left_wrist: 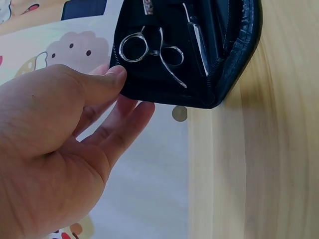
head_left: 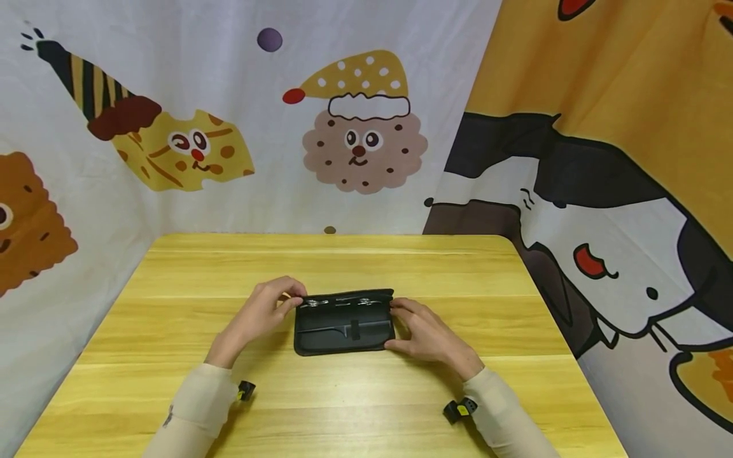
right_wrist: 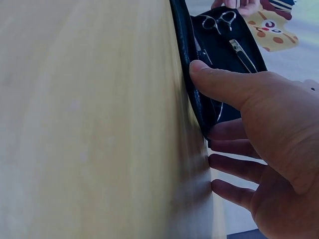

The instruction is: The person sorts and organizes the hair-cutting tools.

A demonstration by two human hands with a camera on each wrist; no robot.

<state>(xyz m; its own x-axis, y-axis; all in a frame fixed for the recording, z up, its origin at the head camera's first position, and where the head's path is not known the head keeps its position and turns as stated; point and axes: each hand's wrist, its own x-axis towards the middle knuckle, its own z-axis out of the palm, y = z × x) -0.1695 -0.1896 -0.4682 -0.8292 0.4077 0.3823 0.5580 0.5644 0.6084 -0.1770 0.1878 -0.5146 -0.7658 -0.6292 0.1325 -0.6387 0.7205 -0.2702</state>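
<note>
A black zip case [head_left: 326,345] lies spread open on the table, its far flap raised at a slant. My left hand [head_left: 265,310] pinches the far left corner of that flap, thumb on the inner face and fingers behind. My right hand [head_left: 428,334] holds the right end, its thumb on the near half's edge and fingers by the flap. Inside the flap sit silver scissors [left_wrist: 172,75] with ring handles, and a silver bladed tool [right_wrist: 242,56] beside them. A slim dark thing with a handle [head_left: 323,329], perhaps a comb, lies in the near half near a strap [head_left: 355,329].
The wood-grain table [head_left: 343,407] extends around the case on every side. Behind it hangs a white curtain [head_left: 229,70] with cartoon prints, and a yellow printed one [head_left: 532,70] hangs at the right. Small black devices [head_left: 460,410] are worn at both wrists.
</note>
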